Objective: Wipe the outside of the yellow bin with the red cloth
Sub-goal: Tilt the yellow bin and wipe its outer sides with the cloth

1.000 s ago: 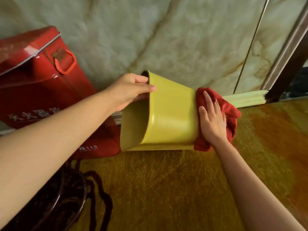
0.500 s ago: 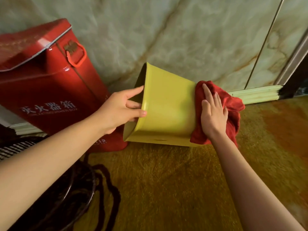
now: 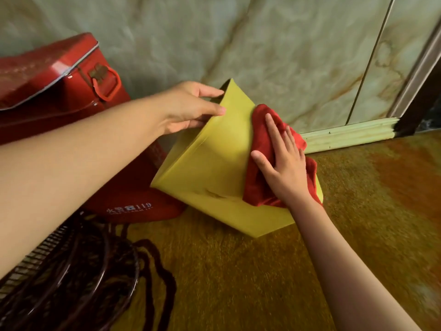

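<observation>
The yellow bin is tipped on its side above the floor, its open mouth turned left and away from me. My left hand grips the bin's rim at the upper left, fingers curled over the edge. The red cloth lies bunched against the bin's right side and bottom end. My right hand presses flat on the cloth with fingers spread, holding it to the bin. A dark smudge shows on the bin's near face.
A red metal box with a lid and handle stands at the left against the marble wall. A dark wire fan guard and cord lie at the lower left. The orange-brown floor stretches to the right, edged by a pale skirting board.
The bin has been turned and tilted so a corner edge faces me. My left hand shifted up along the rim. My right hand and the cloth slid onto the bin's side.
</observation>
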A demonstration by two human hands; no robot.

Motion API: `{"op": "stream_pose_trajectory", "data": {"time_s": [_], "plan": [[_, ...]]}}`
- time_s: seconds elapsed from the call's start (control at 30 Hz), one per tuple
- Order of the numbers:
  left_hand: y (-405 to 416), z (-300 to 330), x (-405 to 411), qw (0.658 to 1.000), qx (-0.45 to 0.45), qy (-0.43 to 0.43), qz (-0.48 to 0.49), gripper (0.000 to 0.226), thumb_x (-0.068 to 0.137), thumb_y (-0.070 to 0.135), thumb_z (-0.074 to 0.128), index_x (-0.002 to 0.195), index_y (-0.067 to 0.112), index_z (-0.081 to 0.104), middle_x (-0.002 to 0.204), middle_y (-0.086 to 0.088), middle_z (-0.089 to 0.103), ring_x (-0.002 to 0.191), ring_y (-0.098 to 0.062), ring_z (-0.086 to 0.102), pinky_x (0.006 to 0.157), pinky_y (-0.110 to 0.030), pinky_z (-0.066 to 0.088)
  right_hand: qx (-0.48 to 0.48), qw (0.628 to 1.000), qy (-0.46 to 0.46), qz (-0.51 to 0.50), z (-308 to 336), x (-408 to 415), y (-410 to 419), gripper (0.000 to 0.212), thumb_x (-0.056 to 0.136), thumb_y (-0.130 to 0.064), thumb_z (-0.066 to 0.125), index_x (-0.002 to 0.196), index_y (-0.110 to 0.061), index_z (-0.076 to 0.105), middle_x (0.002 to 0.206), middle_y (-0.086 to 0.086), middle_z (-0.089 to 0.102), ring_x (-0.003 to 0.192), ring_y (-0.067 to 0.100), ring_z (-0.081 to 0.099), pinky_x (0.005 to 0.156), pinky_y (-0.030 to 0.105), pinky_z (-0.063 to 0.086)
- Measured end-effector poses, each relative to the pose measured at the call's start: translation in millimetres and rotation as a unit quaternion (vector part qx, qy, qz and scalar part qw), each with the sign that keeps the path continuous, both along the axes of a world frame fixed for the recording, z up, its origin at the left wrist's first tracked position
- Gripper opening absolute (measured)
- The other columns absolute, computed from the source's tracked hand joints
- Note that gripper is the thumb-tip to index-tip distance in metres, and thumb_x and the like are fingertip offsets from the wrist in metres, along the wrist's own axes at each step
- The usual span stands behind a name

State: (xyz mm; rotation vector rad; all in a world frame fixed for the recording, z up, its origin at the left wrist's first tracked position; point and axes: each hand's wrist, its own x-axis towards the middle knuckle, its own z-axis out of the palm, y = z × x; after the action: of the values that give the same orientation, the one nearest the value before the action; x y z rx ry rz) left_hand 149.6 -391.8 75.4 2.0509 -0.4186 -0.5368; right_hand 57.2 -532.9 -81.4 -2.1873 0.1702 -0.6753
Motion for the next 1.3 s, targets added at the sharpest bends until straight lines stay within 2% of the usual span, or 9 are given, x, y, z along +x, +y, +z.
{"op": "stream_pose_trajectory", "data": {"time_s": [0.1,0.2,0.33,0.47,0.6,0.77,0.97,1.1,1.3], "plan": [[-7,-5,5,0.998,0.003,-0.047,-0.033,0.052,0.078,0.009,0.063,0.127,0.009,0.047,0.113,-0.005,0.062,0.083,-0.004,0.059,0.069,-0.014,0.051,0.049,0.999,-0.013,0.004,-4,13,-21,0.070,0.080,-0.069,0.035,0.142,-0.046,0.012,0.153,0.001,0.031,0.142,0.020,0.025,0.111,0.050,0.028],[20,-21,5,0.964,0.156,-0.201,-0.083,0.052,0.072,0.009,0.069,0.122,0.009,0.053,0.113,-0.002,0.062,0.097,-0.010,0.058,0.087,-0.024,0.049,0.079,0.997,-0.004,-0.003,-17,18,-39,0.067,0.080,-0.069,0.035,0.141,-0.045,0.019,0.149,0.000,0.037,0.136,0.020,0.034,0.107,0.039,0.032],[42,-37,1,0.949,0.151,-0.275,-0.044,0.043,0.071,0.008,0.070,0.114,0.010,0.061,0.099,0.010,0.059,0.074,-0.002,0.061,0.063,0.001,0.043,0.074,0.997,0.009,-0.037,-30,24,-47,0.061,0.079,-0.073,0.028,0.135,-0.050,0.022,0.143,0.003,0.047,0.129,0.026,0.044,0.098,0.038,0.036],[29,-32,3,0.942,0.134,-0.306,-0.042,0.030,0.067,0.013,0.074,0.096,0.014,0.070,0.069,0.019,0.061,0.055,0.001,0.057,0.058,-0.003,0.041,0.113,0.991,0.023,-0.066,-28,24,-54,0.066,0.078,-0.072,0.022,0.138,-0.045,0.026,0.142,0.006,0.048,0.128,0.029,0.045,0.100,0.043,0.035],[7,-28,1,0.956,0.084,-0.272,-0.070,0.037,0.068,0.007,0.072,0.100,0.024,0.064,0.073,0.018,0.061,0.048,0.018,0.050,0.059,0.002,0.040,0.120,0.988,-0.038,-0.086,-20,14,-36,0.058,0.085,-0.064,0.020,0.141,-0.046,0.018,0.150,-0.002,0.037,0.133,0.025,0.038,0.101,0.042,0.034],[-13,-24,8,0.985,0.032,-0.157,-0.063,0.038,0.070,-0.002,0.067,0.105,0.012,0.062,0.053,0.020,0.063,0.051,0.008,0.057,0.050,-0.007,0.047,0.028,0.994,-0.079,-0.065,-24,18,-9,0.054,0.090,-0.055,0.022,0.140,-0.050,0.000,0.157,0.001,0.021,0.143,0.023,0.018,0.109,0.042,0.019],[-8,-28,31,0.993,0.087,-0.081,0.021,0.036,0.077,0.005,0.064,0.112,0.003,0.058,0.103,-0.010,0.063,0.081,-0.017,0.062,0.070,-0.026,0.057,0.125,0.990,0.056,-0.030,-108,9,-10,0.049,0.096,-0.044,0.029,0.139,-0.041,0.005,0.157,-0.005,0.011,0.145,0.014,0.003,0.119,0.045,0.007],[-19,-34,28,0.998,0.054,-0.037,0.000,0.033,0.082,0.004,0.057,0.114,-0.001,0.057,0.088,-0.006,0.064,0.067,-0.009,0.059,0.047,-0.013,0.051,0.311,0.939,0.128,-0.066,-137,-18,-7,0.049,0.099,-0.034,0.029,0.141,-0.041,0.004,0.158,-0.003,0.005,0.146,0.017,-0.001,0.118,0.037,0.001],[-45,-34,23,0.997,0.063,-0.044,-0.019,0.024,0.084,0.004,0.055,0.107,0.006,0.060,0.075,0.002,0.061,0.043,0.004,0.057,0.049,-0.012,0.050,0.201,0.979,-0.009,0.030,-48,2,32,0.048,0.091,-0.053,0.022,0.132,-0.060,-0.002,0.148,-0.030,-0.004,0.141,-0.002,-0.011,0.110,0.037,-0.001]]}}
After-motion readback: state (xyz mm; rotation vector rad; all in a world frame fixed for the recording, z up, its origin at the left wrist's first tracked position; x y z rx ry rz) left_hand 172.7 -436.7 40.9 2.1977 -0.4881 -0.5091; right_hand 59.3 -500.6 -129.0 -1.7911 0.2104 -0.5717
